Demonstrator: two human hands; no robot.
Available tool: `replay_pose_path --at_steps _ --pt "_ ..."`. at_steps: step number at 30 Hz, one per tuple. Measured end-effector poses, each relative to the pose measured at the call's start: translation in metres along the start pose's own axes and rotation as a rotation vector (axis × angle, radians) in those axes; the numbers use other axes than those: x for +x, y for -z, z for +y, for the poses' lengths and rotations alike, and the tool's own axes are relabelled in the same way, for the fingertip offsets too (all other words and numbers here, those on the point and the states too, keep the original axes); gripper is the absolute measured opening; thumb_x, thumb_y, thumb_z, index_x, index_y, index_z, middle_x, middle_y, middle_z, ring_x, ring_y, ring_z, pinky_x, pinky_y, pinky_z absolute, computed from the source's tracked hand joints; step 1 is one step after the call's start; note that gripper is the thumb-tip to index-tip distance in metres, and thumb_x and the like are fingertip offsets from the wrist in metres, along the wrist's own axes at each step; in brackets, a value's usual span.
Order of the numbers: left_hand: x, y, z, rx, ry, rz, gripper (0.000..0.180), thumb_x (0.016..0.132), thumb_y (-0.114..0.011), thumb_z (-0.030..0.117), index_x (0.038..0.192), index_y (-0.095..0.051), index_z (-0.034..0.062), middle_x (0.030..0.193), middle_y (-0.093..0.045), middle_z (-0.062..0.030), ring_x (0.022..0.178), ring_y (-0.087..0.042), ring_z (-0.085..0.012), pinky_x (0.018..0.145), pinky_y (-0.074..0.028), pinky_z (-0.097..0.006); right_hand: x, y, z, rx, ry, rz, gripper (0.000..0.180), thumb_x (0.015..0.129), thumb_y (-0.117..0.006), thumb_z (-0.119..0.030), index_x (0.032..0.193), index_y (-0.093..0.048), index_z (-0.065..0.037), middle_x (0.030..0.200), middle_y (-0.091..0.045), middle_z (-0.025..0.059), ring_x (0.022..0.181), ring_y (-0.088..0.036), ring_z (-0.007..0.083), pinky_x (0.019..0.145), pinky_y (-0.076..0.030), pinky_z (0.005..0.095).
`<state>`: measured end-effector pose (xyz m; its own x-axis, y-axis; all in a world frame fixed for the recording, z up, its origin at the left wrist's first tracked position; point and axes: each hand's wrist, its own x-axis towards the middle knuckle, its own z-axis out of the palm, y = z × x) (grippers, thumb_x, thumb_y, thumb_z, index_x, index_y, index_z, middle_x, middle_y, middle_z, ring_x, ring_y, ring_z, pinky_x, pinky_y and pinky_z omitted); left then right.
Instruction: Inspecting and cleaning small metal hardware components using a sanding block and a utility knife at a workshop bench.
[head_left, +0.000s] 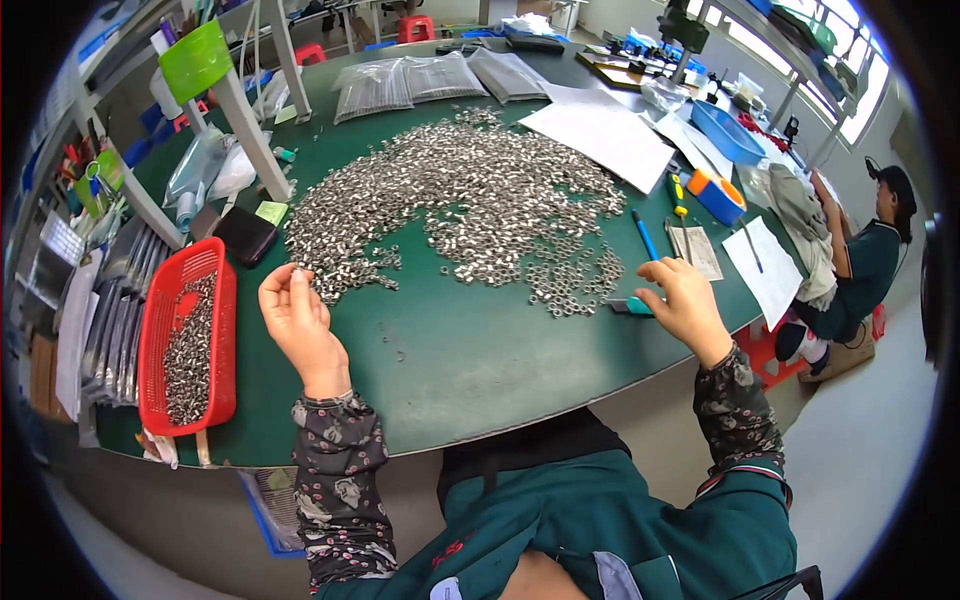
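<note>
A wide pile of small silvery metal ring-like parts (470, 190) spreads over the green table (480, 370). At the pile's left edge, my left hand (305, 335) is raised with thumb and fingertips pinched together. Whatever lies in the pinch is too small to make out. My right hand (690, 308) is closed on a small tool with a teal-and-black handle (634, 306). Its thin tip points left, toward the loose rings (575, 285) at the pile's right edge. The tool's exact kind does not show.
Left stands a red plastic basket (228, 350) of similar parts, near a black pouch (245, 237). Behind the pile lie clear bags (430, 80). At right are white paper (610, 135), a blue pen (643, 236), a yellow screwdriver (679, 195), orange-blue tape (716, 198) and a seated co-worker (868, 255).
</note>
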<state>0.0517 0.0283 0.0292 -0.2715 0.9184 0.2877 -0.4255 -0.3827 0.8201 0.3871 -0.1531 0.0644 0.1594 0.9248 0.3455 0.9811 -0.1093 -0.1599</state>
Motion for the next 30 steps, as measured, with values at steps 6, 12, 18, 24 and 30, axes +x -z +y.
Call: replay_pose_path --at_steps 6,12,18,24,30 --pt "-0.034 -0.025 0.005 -0.142 0.200 -0.056 0.007 0.088 -0.047 0.006 0.094 -0.050 0.0062 0.079 -0.052 -0.0026 0.047 -0.032 -0.0016 0.036 -0.023 -0.015 -0.037 -0.014 0.035 -0.092 0.039 -0.006 0.033 0.066 -0.069 -0.017 0.095 -0.058 -0.009 0.091 -0.055 0.0052 0.090 -0.049 0.0247 0.075 -0.039 0.0349" --pt "-0.053 -0.050 -0.022 -0.262 0.505 -0.220 0.007 0.089 -0.049 0.009 0.095 -0.053 0.0068 0.079 -0.053 -0.0029 0.048 -0.035 -0.0028 0.036 -0.026 -0.015 -0.048 -0.026 0.050 0.059 0.058 0.074 0.031 0.065 -0.068 -0.011 0.093 -0.056 -0.006 0.092 -0.053 0.0064 0.089 -0.049 0.0255 0.076 -0.037 0.0349" --pt "-0.050 -0.058 -0.045 -0.276 0.624 -0.372 0.011 0.090 -0.049 0.014 0.096 -0.054 0.0056 0.079 -0.052 -0.0009 0.049 -0.033 -0.0019 0.038 -0.025 -0.015 -0.021 -0.013 0.020 0.229 0.145 0.186 0.030 0.070 -0.065 -0.009 0.096 -0.053 -0.004 0.084 -0.055 0.0104 0.081 -0.053 0.0294 0.073 -0.039 0.0364" --pt "-0.040 -0.042 -0.049 -0.274 0.706 -0.456 0.011 0.089 -0.049 0.012 0.098 -0.052 0.0067 0.078 -0.050 -0.0010 0.049 -0.032 -0.0018 0.038 -0.025 -0.014 0.052 -0.014 -0.051 0.468 0.361 0.195 0.024 0.075 -0.061 -0.011 0.097 -0.053 -0.004 0.073 -0.049 0.0110 0.068 -0.051 0.0284 0.059 -0.042 0.0368" --pt "-0.037 -0.036 -0.050 -0.314 0.735 -0.481 0.011 0.086 -0.049 0.007 0.097 -0.053 0.0077 0.083 -0.052 -0.0035 0.050 -0.032 -0.0032 0.038 -0.025 -0.014 0.065 -0.057 -0.060 0.550 0.342 0.068 0.024 0.079 -0.057 -0.015 0.101 -0.053 -0.007 0.073 -0.050 0.0096 0.070 -0.053 0.0274 0.060 -0.043 0.0375"
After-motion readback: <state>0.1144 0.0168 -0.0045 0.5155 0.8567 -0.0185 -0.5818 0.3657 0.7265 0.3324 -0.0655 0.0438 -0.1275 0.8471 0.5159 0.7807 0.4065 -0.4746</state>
